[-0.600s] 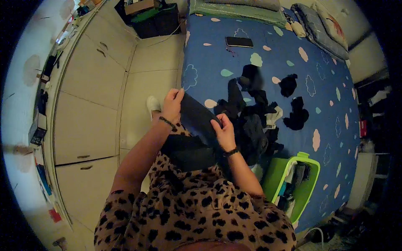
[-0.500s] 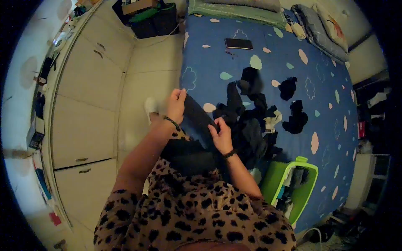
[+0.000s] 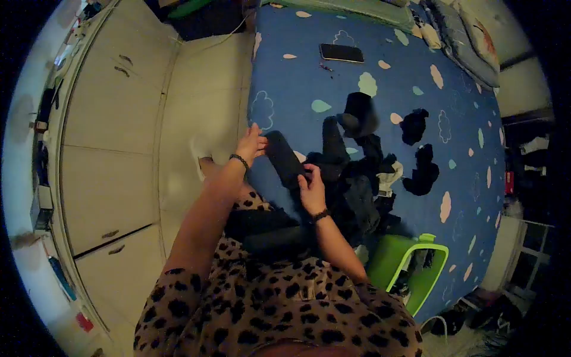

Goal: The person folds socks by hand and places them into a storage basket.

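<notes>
A dark sock-like cloth (image 3: 284, 159) lies over the near left edge of the bed, between my hands. My right hand (image 3: 312, 189) pinches its lower right side between thumb and fingers. At its upper left end is my left hand (image 3: 252, 144), fingers apart and holding nothing. More dark cloth (image 3: 267, 229) rests across my lap. Just right of my right hand spreads a pile of dark garments (image 3: 361, 199), with a whitish piece (image 3: 389, 178) at its right side. Two separate dark bundles (image 3: 414, 126) (image 3: 422, 171) lie farther right.
A green bin (image 3: 441, 262) with clothes inside stands on the bed at lower right. A phone (image 3: 341, 53) lies toward the far end of the blue bed sheet (image 3: 297, 83). Pale cabinets (image 3: 110, 184) line the left, and a dark box (image 3: 208, 24) sits on the floor beyond.
My left hand has let go of the dark cloth and its fingers have spread. The cloth's upper end now lies loose. The whole view has shifted slightly.
</notes>
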{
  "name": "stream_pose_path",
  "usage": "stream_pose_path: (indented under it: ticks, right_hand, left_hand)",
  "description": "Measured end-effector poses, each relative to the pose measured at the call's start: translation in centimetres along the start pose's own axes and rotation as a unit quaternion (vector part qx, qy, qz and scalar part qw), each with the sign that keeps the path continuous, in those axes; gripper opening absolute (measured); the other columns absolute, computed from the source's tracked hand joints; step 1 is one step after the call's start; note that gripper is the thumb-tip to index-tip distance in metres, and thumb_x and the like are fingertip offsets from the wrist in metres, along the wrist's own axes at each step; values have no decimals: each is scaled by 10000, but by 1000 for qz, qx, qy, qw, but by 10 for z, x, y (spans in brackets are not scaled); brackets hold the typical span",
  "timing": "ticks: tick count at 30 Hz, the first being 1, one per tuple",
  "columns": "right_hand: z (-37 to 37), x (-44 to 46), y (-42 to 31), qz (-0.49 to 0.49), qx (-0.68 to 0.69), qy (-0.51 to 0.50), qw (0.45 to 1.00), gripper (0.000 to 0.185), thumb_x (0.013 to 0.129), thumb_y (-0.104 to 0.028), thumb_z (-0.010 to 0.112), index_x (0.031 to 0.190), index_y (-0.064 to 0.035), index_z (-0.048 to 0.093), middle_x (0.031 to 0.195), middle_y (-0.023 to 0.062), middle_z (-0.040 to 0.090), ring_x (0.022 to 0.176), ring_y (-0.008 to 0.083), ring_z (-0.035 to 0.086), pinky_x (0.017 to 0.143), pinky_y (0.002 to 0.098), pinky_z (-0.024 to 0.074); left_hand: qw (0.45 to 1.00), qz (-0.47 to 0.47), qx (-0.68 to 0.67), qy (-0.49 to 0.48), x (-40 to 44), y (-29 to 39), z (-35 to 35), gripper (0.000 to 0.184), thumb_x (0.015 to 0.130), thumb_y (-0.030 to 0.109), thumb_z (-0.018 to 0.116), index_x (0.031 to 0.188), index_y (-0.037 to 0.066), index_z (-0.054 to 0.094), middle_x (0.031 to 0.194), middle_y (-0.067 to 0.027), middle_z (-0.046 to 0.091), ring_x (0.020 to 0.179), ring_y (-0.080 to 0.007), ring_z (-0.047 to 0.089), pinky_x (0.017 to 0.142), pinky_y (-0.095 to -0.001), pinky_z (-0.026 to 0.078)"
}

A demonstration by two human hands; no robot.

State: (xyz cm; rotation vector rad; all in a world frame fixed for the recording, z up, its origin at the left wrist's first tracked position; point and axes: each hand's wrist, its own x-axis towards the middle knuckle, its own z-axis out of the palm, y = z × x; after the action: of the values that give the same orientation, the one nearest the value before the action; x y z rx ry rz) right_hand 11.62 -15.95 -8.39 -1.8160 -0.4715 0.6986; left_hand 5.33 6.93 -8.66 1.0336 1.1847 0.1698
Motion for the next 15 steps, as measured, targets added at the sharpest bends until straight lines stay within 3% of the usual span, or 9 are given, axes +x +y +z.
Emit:
stream_pose_path:
  ticks: [1, 2, 4, 6, 7, 9, 12, 14, 15]
  right_hand:
    - [-2, -5, -9, 4, 0, -4, 1000, 310, 903, -67, 583, 1191, -58, 469, 987, 106, 638, 871, 192, 602, 766, 301, 479]
    - [-3, -9, -17, -1, -56, 7, 998, 325, 892, -83, 590, 1194, -46, 473, 1021, 151, 632, 906, 256, 616, 795, 342, 486]
    - [-7, -14, -7, -24, -121, 18, 992, 345, 875, -103, 600, 1193, -32, 487, 1088, 204, 618, 985, 362, 620, 844, 401, 490]
    - [-19, -16, -2, -29, -149, 22, 988, 346, 868, -98, 603, 1189, -28, 494, 1077, 199, 618, 978, 364, 616, 841, 405, 488]
    - [-27, -16, 0, -36, -175, 28, 983, 347, 861, -93, 605, 1185, -24, 501, 1066, 194, 618, 970, 366, 612, 838, 410, 486]
    - [-53, -9, 3, -117, -281, 114, 946, 269, 842, -76, 619, 1092, -29, 530, 946, 176, 592, 893, 388, 578, 779, 427, 479]
    - [-54, -9, 2, -140, -285, 89, 944, 217, 835, -97, 635, 1025, -32, 551, 960, 174, 580, 906, 390, 569, 762, 431, 476]
    - [-46, -10, -15, -167, -283, 62, 942, 160, 847, -78, 632, 980, -23, 563, 968, 163, 573, 879, 379, 575, 734, 402, 481]
    - [-29, -14, -24, -241, -274, 28, 930, 185, 815, -91, 665, 964, -32, 573, 979, 153, 575, 903, 372, 570, 747, 410, 482]
  left_hand:
    - [999, -21, -31, -14, 5, -3, -5, 411, 961, 456, 478, 1139, 87, 511, 935, -68, 602, 813, -158, 567, 722, -336, 504]
    - [997, -40, -63, -28, 9, -7, -9, 409, 966, 407, 495, 1208, 78, 482, 952, -71, 608, 818, -163, 577, 722, -353, 511]
    - [998, -27, -28, -43, 10, -10, -11, 388, 951, 382, 532, 1174, 65, 506, 942, -73, 616, 806, -163, 584, 716, -341, 515]
    - [998, -17, 8, -59, 10, -15, -11, 369, 937, 358, 570, 1139, 52, 530, 932, -74, 623, 794, -163, 591, 709, -328, 519]
    - [994, 38, 72, -74, 12, -18, -9, 317, 906, 301, 621, 1081, 45, 552, 898, -68, 620, 776, -163, 589, 695, -316, 520]
    - [983, 85, 135, -92, 12, -29, -7, 272, 875, 243, 673, 1024, 39, 573, 865, -62, 617, 757, -163, 588, 680, -304, 520]
    - [968, 169, 139, -120, 21, -36, -2, 239, 785, 119, 751, 944, 39, 592, 837, -50, 606, 748, -161, 586, 677, -301, 519]
    - [954, 221, 189, -78, 29, -44, -3, 311, 725, 46, 774, 966, 45, 577, 788, -42, 589, 735, -150, 582, 665, -302, 510]
    - [953, 221, 189, -80, 29, -43, -2, 311, 725, 46, 774, 966, 45, 577, 788, -42, 589, 735, -150, 582, 665, -302, 510]
